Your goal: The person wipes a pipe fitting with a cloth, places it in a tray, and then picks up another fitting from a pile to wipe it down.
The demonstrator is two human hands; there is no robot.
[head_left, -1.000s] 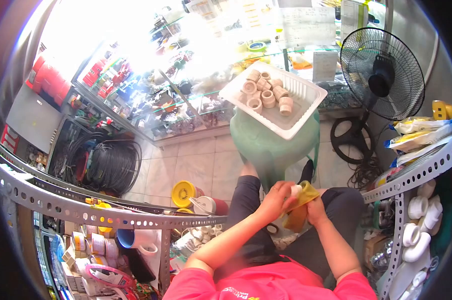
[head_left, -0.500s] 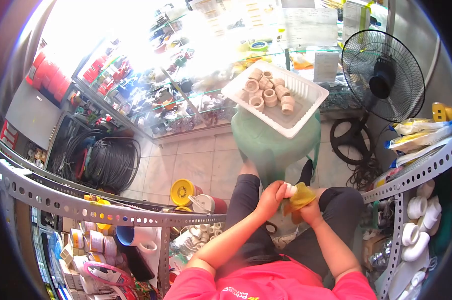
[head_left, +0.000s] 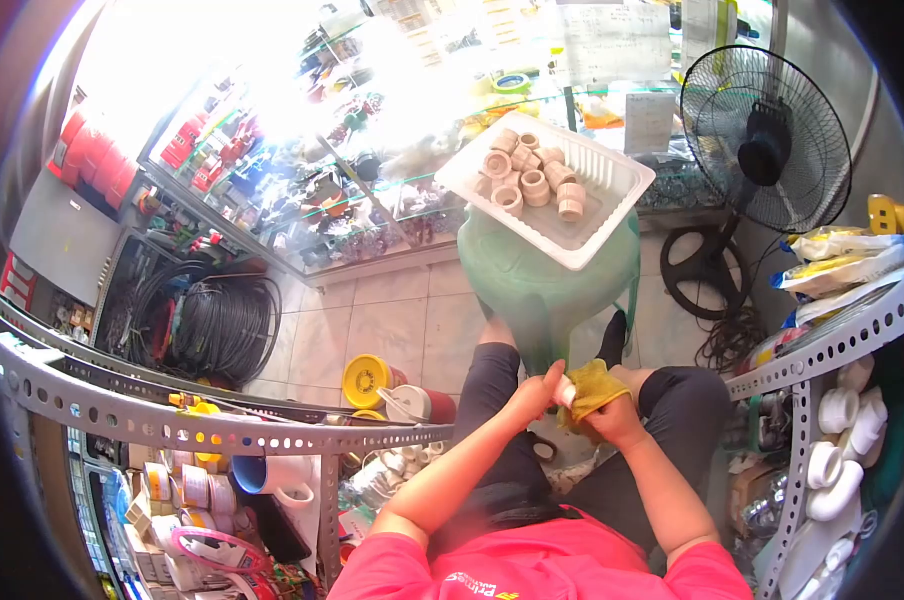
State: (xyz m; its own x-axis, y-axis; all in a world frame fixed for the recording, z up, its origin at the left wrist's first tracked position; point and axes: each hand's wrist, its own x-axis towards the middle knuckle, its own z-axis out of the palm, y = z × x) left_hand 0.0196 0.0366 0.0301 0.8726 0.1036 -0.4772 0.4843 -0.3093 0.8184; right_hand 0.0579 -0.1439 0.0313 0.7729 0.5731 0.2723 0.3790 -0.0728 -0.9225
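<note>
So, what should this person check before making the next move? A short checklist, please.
1. White piece held in the left hand: ok.
2. Yellow cloth gripped by the right hand, up against the piece: ok.
3. White piece's surface clean all over: cannot tell; cloth and fingers hide much of it.
4. Tray resting on the green stool: ok.
5. Beige fittings lying inside the tray's rim: ok.
6. Fan switched off: cannot tell.
</note>
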